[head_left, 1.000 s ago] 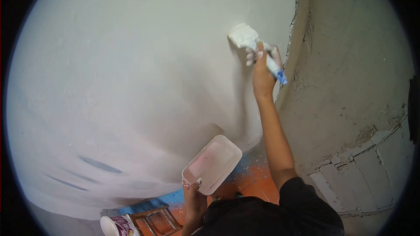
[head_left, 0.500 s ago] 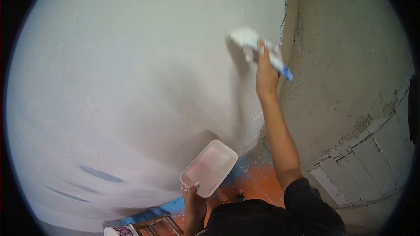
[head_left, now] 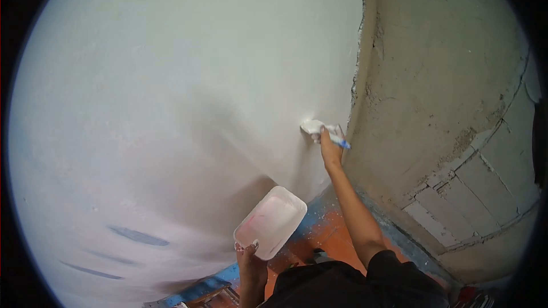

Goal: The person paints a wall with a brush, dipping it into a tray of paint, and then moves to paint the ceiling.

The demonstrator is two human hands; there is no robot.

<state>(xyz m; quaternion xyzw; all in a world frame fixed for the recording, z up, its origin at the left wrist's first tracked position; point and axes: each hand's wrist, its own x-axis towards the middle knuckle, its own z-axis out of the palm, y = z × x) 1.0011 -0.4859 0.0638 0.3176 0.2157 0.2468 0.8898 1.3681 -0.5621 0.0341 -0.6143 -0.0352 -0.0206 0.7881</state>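
My right hand [head_left: 331, 147] is closed around a paintbrush [head_left: 313, 127], its wide pale bristles against the whitish wall [head_left: 171, 57] and the blue end of its handle pointing down to the right. Low in front of me, my left hand [head_left: 249, 252] grips the near corner of a shallow white plastic tray [head_left: 293, 198], with the thumb over the rim. Pale pinkish paint shows inside the tray. White smears mark the fingers of both hands.
A rough edge divides the painted wall from a bare grey wall [head_left: 428, 68] on the right. Grey blocks [head_left: 462, 205] show lower there. Below are an orange and blue paint-spattered floor [head_left: 337, 234] and a wooden frame [head_left: 220, 298]. Grey-blue streaks [head_left: 138, 235] mark the wall's lower left.
My right hand has moved the paintbrush down the wall to about mid-height. The tray stays in my left hand almost where it was. The view has shifted slightly to the right.
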